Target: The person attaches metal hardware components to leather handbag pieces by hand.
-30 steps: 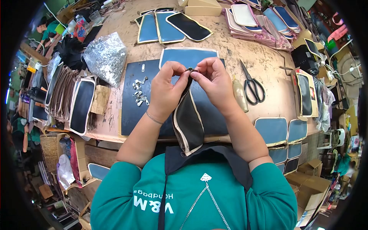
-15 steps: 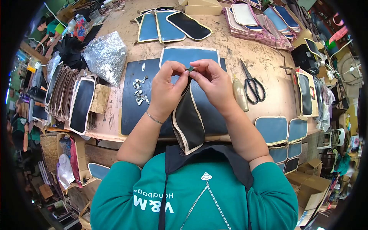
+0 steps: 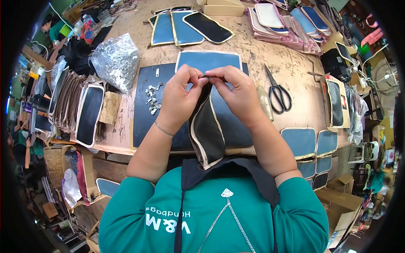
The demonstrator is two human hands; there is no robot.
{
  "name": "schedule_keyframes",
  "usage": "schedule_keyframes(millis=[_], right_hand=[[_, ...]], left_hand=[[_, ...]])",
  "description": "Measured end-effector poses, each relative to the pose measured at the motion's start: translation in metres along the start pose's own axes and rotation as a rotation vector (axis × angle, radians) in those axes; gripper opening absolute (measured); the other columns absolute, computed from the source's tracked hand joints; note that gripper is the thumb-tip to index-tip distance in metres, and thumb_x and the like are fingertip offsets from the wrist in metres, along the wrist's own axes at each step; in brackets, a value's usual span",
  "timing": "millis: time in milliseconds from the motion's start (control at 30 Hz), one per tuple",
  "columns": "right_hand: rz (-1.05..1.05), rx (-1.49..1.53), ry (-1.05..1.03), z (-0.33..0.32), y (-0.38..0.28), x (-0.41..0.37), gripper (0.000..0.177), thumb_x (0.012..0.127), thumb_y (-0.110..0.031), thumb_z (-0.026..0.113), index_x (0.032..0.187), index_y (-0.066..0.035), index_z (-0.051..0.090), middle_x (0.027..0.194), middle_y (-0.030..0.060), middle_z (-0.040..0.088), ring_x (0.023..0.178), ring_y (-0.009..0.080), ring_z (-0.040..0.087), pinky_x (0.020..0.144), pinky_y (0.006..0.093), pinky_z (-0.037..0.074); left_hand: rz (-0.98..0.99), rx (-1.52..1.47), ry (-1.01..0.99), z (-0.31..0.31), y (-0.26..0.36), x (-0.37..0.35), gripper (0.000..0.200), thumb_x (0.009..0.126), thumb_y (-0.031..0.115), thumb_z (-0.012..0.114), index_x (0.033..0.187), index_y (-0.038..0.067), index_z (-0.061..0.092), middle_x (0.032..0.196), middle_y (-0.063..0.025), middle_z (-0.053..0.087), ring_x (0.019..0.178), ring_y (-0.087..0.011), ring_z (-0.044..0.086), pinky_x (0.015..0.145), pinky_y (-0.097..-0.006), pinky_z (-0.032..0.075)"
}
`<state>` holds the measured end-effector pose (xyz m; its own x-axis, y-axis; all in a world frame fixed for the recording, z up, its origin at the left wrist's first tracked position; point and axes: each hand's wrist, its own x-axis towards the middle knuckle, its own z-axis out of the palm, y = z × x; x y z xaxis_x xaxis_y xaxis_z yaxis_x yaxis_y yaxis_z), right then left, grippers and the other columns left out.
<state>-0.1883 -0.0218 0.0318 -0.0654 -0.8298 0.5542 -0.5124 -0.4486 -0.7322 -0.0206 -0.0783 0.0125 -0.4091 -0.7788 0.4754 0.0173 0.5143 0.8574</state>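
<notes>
A black panel with cream edges (image 3: 207, 130) hangs down in front of my chest, its narrow upper end pinched between my fingertips. My left hand (image 3: 182, 95) is closed on that end from the left, thumb against forefinger. From the right, my right hand (image 3: 235, 92) grips the same end, its fingertips nearly touching the left ones. Behind the hands lies a blue panel with a cream border (image 3: 209, 60), partly on a dark mat (image 3: 147, 130). Small metal zipper pulls (image 3: 152, 98) are scattered on the mat left of my left hand.
Black scissors (image 3: 278, 95) and a small bottle (image 3: 264, 101) lie right of my right hand. At the left are a plastic bag of metal parts (image 3: 116, 61) and a row of stacked panels (image 3: 67, 103). More panels (image 3: 187, 27) lie at the back.
Both hands have shifted slightly, with the wrists a little farther apart. The small green bit seen between the fingertips no longer shows clearly. The panel's upper part has opened slightly wider.
</notes>
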Motion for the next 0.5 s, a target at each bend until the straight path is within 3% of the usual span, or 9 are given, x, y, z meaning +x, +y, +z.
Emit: schedule_keyframes(millis=[167, 267, 400, 500], right_hand=[[-0.023, -0.036, -0.003, 0.000, -0.003, 0.001, 0.018, 0.084, 0.004, 0.067, 0.100, -0.002, 0.071, 0.089, 0.0125, 0.067, 0.081, 0.0287, 0.065, 0.073, 0.0357, 0.053], [-0.049, -0.035, 0.024, 0.004, 0.003, -0.001, 0.016, 0.084, 0.004, 0.067, 0.099, -0.002, 0.071, 0.089, 0.0127, 0.066, 0.081, 0.0294, 0.065, 0.073, 0.0361, 0.053], [-0.047, -0.046, 0.025, 0.004, 0.008, -0.005, 0.014, 0.084, 0.004, 0.067, 0.096, -0.001, 0.070, 0.089, 0.0137, 0.066, 0.081, 0.0300, 0.065, 0.074, 0.0358, 0.053], [0.054, 0.017, 0.005, 0.001, 0.006, -0.005, 0.011, 0.086, 0.003, 0.067, 0.097, 0.000, 0.069, 0.092, 0.0118, 0.068, 0.084, 0.0244, 0.068, 0.078, 0.0325, 0.054]], left_hand=[[0.042, 0.078, 0.020, 0.001, 0.001, -0.002, 0.023, 0.092, -0.004, 0.066, 0.084, 0.003, 0.046, 0.093, -0.0085, 0.064, 0.086, -0.0118, 0.057, 0.080, -0.0242, 0.047], [0.088, 0.085, 0.088, 0.005, -0.004, -0.003, 0.018, 0.090, -0.001, 0.067, 0.086, 0.001, 0.050, 0.085, -0.0107, 0.066, 0.077, -0.0239, 0.062, 0.072, -0.0322, 0.050], [0.083, 0.043, 0.107, 0.011, -0.012, -0.007, 0.017, 0.090, -0.001, 0.068, 0.086, 0.001, 0.051, 0.086, -0.0106, 0.066, 0.078, -0.0226, 0.062, 0.073, -0.0313, 0.050], [0.047, -0.029, 0.090, 0.013, -0.016, -0.007, 0.017, 0.090, 0.000, 0.068, 0.087, 0.002, 0.051, 0.088, -0.0092, 0.065, 0.080, -0.0180, 0.061, 0.074, -0.0290, 0.049]])
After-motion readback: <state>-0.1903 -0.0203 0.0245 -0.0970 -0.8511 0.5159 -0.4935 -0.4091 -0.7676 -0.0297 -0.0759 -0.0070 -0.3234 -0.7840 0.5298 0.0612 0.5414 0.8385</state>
